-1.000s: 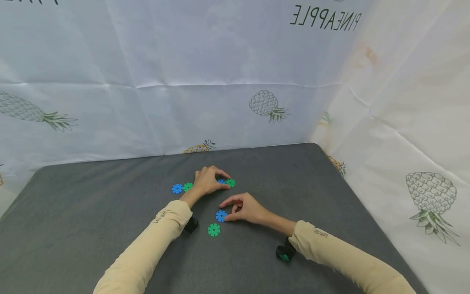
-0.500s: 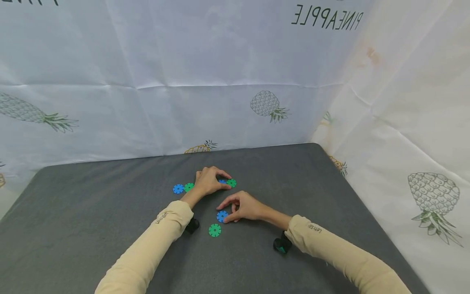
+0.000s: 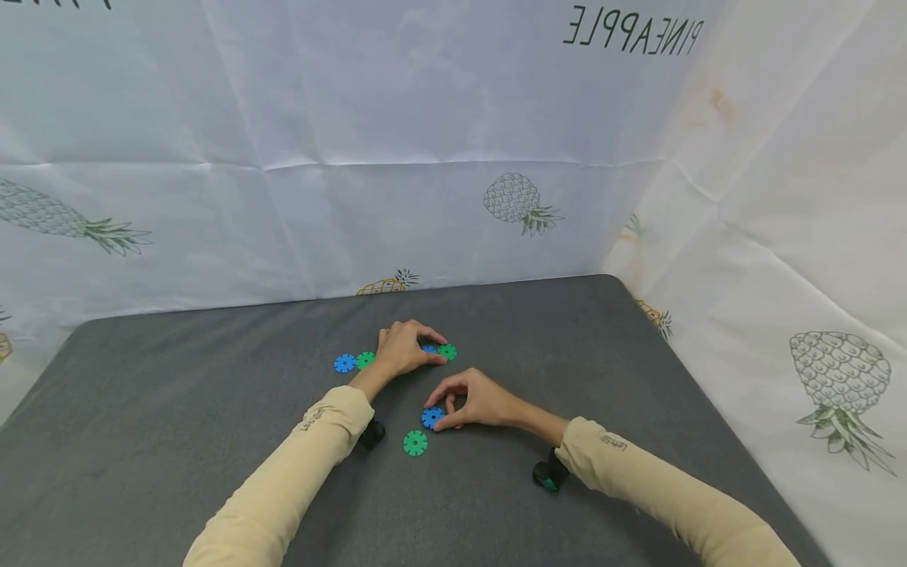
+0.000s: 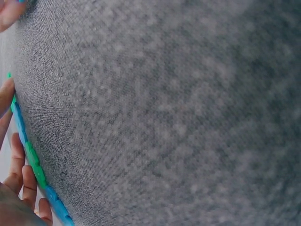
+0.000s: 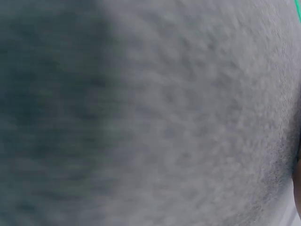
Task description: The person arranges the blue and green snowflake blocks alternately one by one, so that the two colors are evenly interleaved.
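Note:
Notched plastic discs in blue and green form a row on the dark tabletop. At the row's left end lies a blue disc (image 3: 344,363), joined to a green disc (image 3: 364,360). My left hand (image 3: 404,348) reaches over the row and pinches the green disc (image 3: 447,352) at its right end between thumb and index finger. Alternating colours of the row show edge-on in the left wrist view, at the blue disc (image 4: 58,205). Nearer, my right hand (image 3: 476,400) pinches a separate blue disc (image 3: 433,418) between thumb and index fingertip. Just below it lies a loose green disc (image 3: 415,443).
A grey cloth-covered table (image 3: 177,441) spreads around both arms. White pineapple-print curtain (image 3: 319,228) hangs behind it and along the right side. Black wrist cameras (image 3: 549,475) sit under the sleeves.
My right index finger has closed down onto the blue disc, which has shifted slightly to the right. The left hand stays where it was on the row.

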Tool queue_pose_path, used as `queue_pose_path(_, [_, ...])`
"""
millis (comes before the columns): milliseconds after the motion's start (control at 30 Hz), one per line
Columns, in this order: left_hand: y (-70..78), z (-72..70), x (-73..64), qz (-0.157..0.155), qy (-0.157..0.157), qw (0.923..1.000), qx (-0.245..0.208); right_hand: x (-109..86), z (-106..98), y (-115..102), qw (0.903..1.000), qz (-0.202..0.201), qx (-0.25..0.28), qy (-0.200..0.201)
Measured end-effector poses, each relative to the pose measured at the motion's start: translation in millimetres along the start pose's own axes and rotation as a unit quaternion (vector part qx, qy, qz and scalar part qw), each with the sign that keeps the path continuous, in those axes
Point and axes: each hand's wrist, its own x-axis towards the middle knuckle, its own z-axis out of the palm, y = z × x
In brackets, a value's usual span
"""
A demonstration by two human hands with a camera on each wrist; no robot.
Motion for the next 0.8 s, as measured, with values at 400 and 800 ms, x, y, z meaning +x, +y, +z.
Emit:
queue_pose_path(400, [1.3,-0.2,0.4,-0.012,-0.002,0.9999,-0.003,-15.0,-5,3,0.9962,0.033,0.061,0.054])
queue_pose_path(800, [1.0,-1.4,-0.4,-0.009,-0.007,0.9999,-0.007,-19.0,-9,7,0.9834,0.078,0.117,0.115])
